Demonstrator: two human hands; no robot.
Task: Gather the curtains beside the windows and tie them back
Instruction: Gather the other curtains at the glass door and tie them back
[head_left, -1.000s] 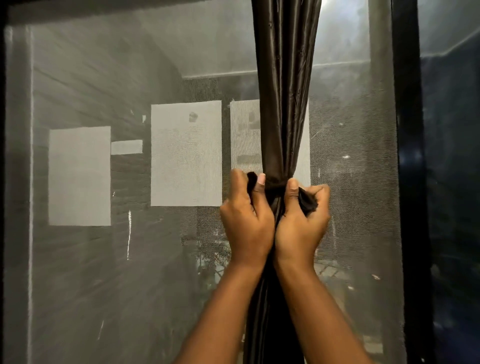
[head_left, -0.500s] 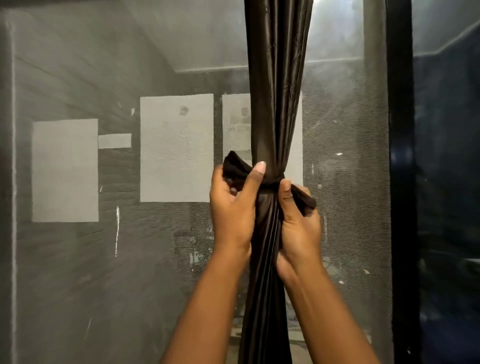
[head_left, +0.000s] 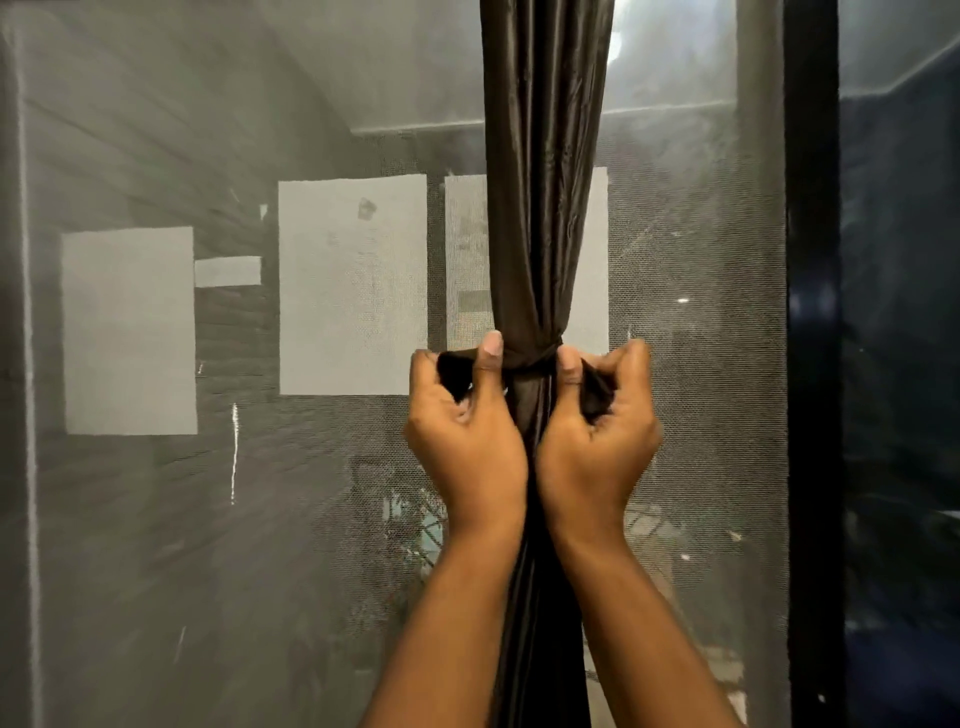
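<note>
Both hands have shifted since half a second ago: left hand (head_left: 465, 431) moved off the bundle onto the tie's left end, right hand (head_left: 597, 436) came up level with it, so they now sit either side of the knot. Curtain (head_left: 545, 208) is gathered into one dark rope, cinched by the tie band (head_left: 530, 358) running between my two thumbs. Left fingers (head_left: 491, 353) curl round and pinch the left tail; right fingers (head_left: 569, 366) curl round the right tail. Both gripping, pulling outward as far as I can judge.

Risks from here:
- Fabric looks slick and satiny. Uneven pull and one tail slides out of the fingers, knot loosens.
- Tails look short beyond the fingers; not much left for a second throw.
- Release before it's locked and the bundle probably fans open below the thumbs.
- Mesh screen (head_left: 691, 415) sits just behind the knuckles; a jerk could snag it.
</note>
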